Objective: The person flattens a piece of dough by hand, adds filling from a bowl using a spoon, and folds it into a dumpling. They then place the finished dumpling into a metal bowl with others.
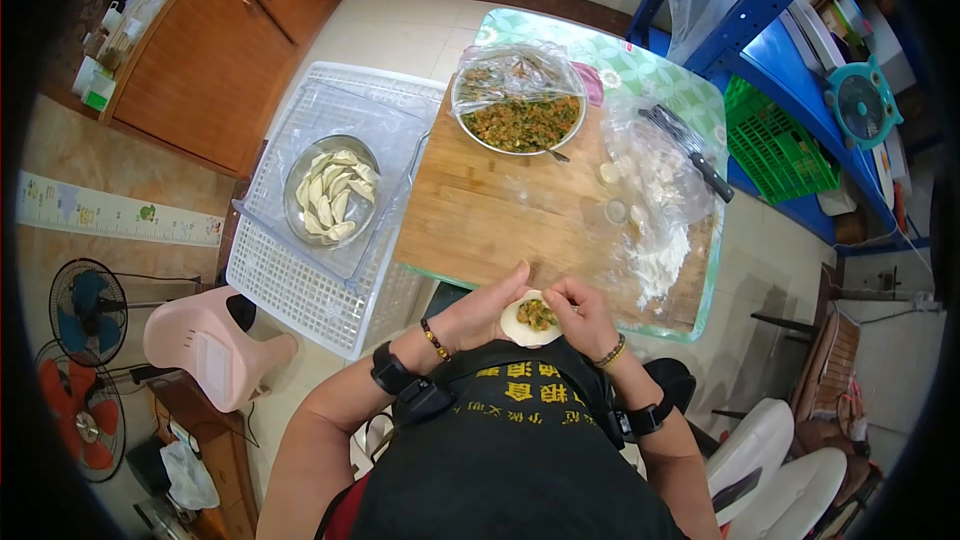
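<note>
left hand (478, 315) cups dumpling wrapper (531, 319) | right hand (585, 312) pinches its 3 o'clock edge | filling bowl (520, 120) at 12 o'clock

We see a pale tiled floor (380, 30) all around the surface (650, 70). Left of the surface stands a wooden cabinet (210, 60). Nearer us on that side are a beige wall (90, 155), a blue-bladed fan (88, 312), a red-bladed fan (80, 420) and a pink stool (215, 345). Right of the surface rises a blue rack (780, 0) holding a green crate (780, 145). White chairs (765, 450) sit to its lower right. The light is even.
</note>
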### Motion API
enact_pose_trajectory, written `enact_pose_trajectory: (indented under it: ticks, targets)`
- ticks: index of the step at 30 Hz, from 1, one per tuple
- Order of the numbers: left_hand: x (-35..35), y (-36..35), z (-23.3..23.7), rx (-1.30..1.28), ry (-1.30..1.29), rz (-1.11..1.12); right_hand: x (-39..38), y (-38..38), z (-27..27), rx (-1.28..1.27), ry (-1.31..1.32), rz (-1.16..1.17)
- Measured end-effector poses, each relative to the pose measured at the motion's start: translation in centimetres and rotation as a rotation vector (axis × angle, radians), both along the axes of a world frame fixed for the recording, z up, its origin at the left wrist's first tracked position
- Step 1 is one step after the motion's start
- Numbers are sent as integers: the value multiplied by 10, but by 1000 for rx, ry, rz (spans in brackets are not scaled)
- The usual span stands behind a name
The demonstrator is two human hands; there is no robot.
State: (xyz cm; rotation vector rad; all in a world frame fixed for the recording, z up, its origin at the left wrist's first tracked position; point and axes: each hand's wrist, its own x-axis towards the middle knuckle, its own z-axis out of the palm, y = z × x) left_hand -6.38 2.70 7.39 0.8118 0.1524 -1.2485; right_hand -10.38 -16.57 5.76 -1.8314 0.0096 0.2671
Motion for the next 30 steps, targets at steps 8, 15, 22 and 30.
enact_pose_trajectory:
  ticks: [8,15,22,30]
  targets:
    - [-1,0,-6,-32,55,15,5,-1,13,-315,-153,10]
    - [-3,4,-13,45,28,33,5,-1,13,-173,-59,80]
    - [-2,6,-7,71,-5,30,5,4,14,-194,-77,57]
    - [0,0,2,272,-177,-73,12,6,16,-322,-293,237]
